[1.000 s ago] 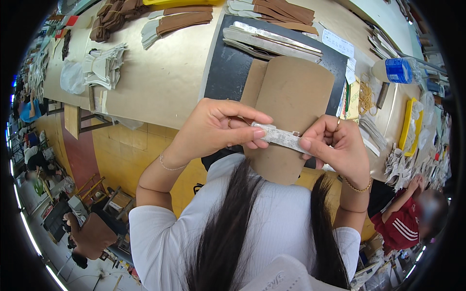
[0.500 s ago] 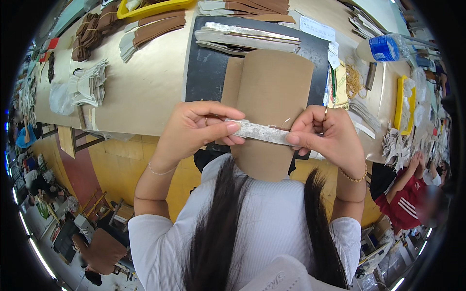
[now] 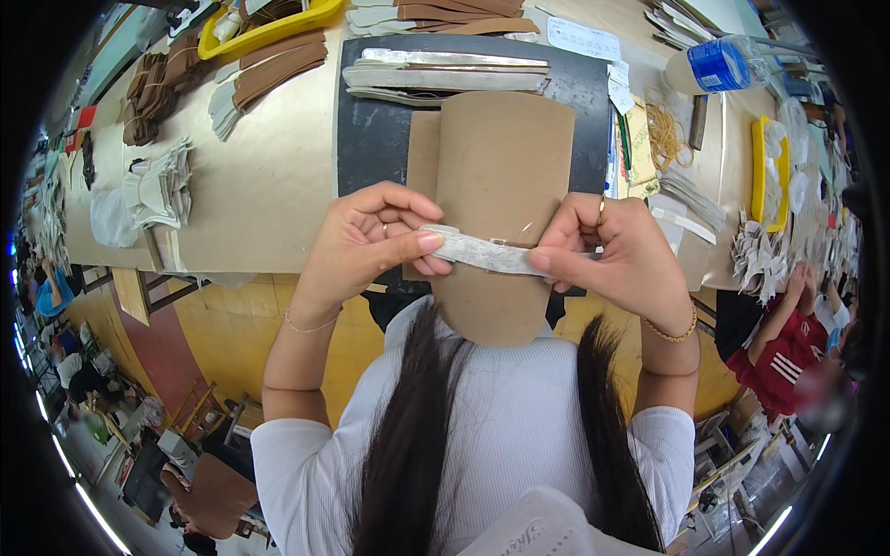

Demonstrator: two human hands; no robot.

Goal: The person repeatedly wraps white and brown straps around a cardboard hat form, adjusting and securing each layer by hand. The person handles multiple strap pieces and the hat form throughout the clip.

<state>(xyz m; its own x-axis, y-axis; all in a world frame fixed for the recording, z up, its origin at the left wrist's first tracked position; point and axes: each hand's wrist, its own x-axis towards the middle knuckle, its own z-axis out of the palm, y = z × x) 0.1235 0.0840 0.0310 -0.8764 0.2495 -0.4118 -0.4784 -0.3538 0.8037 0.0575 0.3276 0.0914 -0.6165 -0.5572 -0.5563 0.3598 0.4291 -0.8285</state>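
A narrow grey-white strip [image 3: 487,254] is stretched between my two hands, across a brown curved sheet [image 3: 505,167]. My left hand [image 3: 385,232] pinches the strip's left end between thumb and fingers. At the other end, my right hand [image 3: 612,246] grips it with the thumb on top and fingers curled behind. The sheet reaches from the black board [image 3: 380,139] over the table's near edge toward my body. A second brown piece [image 3: 424,157] shows beside its left side. Behind the sheet, a stack of long grey-white strips [image 3: 445,74] lies on the board.
Brown and white strip bundles [image 3: 278,74] lie at the far left, near a yellow tray [image 3: 269,30]. White pieces [image 3: 158,190] are piled on the left of the table. To the right are a bottle with a blue label [image 3: 714,67], rubber bands [image 3: 669,134] and another yellow tray [image 3: 769,176].
The view has shifted slightly, so the table things appear a little farther left. Both hands keep hold of the strip, in nearly the same pose over the brown sheet.
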